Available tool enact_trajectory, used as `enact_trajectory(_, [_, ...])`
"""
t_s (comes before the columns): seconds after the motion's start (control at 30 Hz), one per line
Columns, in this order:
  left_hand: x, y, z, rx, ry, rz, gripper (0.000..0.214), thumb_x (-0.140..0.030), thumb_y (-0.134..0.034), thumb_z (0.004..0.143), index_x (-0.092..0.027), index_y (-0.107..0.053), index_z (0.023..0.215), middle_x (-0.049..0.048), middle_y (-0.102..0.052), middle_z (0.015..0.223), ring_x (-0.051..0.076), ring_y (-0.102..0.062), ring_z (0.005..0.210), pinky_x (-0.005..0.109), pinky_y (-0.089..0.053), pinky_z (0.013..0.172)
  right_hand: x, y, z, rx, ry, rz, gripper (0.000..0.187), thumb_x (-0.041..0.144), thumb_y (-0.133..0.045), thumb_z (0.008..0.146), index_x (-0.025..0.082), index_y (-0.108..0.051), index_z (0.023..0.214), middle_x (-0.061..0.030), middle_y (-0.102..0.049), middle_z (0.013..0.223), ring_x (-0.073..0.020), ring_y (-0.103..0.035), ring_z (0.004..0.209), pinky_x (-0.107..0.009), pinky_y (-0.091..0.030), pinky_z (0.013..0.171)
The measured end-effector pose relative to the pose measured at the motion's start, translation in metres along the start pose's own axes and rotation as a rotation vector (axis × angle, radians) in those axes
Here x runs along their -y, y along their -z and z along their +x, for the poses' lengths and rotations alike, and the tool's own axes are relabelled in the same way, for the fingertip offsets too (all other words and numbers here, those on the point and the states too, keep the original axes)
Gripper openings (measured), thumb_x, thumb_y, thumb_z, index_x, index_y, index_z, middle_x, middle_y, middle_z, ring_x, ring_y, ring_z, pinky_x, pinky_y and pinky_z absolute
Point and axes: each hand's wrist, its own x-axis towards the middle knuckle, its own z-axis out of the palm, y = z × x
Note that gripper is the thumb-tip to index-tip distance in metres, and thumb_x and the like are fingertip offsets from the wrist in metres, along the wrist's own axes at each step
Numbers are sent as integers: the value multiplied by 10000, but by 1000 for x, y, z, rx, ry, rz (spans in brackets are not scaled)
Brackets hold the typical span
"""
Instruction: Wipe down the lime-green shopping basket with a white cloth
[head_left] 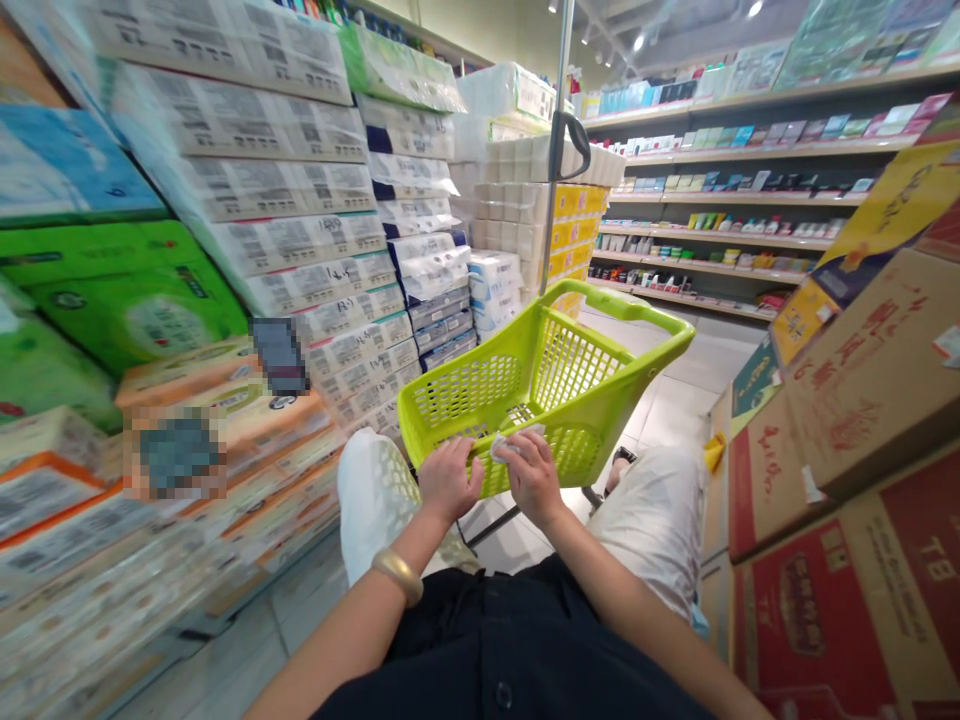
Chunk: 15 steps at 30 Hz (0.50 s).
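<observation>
A lime-green plastic shopping cart (pixel 592 350) with perforated walls stands between my knees, its handle at the far side. My left hand (pixel 448 480) is closed over the near rim, fingers curled to the inside. A crumpled white tissue or cloth (pixel 517 440) lies under the fingers of my right hand (pixel 534 482), which presses it against the same rim. The basket holds nothing that I can make out. On my left wrist sits a gold-coloured bangle (pixel 397 577).
Tall stacks of wrapped paper packs (pixel 292 180) rise at the left, with orange-edged packs (pixel 300 420) lower down. Cardboard cartons (pixel 862 400) are piled close on the right. A metal pole (pixel 559 215) stands behind the cart; stocked shelves (pixel 712 190) line the back.
</observation>
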Motion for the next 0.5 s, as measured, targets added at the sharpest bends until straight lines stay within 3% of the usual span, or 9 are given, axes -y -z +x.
enact_trajectory(0.1, [0,0,-1,17,-4,-4,236,-289,-418,859,-196,-592,988,58,-672,924,226,-601,872,342,-434,753,-17,9,1,-84,7,-15,293,79,-482,888,254,-683,1010,-64,-584,1089,-215,-489,1131,-388,-452,988])
enact_trajectory(0.2, [-2,1,-2,22,-2,-9,233,-298,-414,863,-196,-590,979,56,-668,914,226,-597,874,344,-429,757,-31,18,4,-221,-128,-72,259,97,-498,875,236,-676,1003,-80,-543,1088,-240,-478,1115,-441,-437,983])
enact_trajectory(0.27, [-3,1,-2,17,5,-15,227,-296,-413,863,-203,-589,971,54,-668,915,225,-594,873,342,-425,758,-27,16,5,-237,-175,-69,248,115,-514,865,234,-670,1016,-82,-530,1078,-252,-469,1113,-463,-428,985])
enact_trajectory(0.43, [-3,1,-2,19,4,-19,223,-289,-399,864,-205,-587,949,57,-657,889,226,-587,864,343,-419,747,13,-5,1,-15,-3,72,275,120,-533,861,266,-678,1044,-72,-560,1076,-235,-471,1121,-424,-442,989])
enact_trajectory(0.5, [-2,1,-2,26,-1,-21,221,-287,-393,865,-204,-585,935,58,-652,881,225,-584,863,342,-418,744,17,-7,0,50,73,97,279,124,-544,862,281,-687,1043,-65,-574,1087,-223,-480,1119,-398,-451,980])
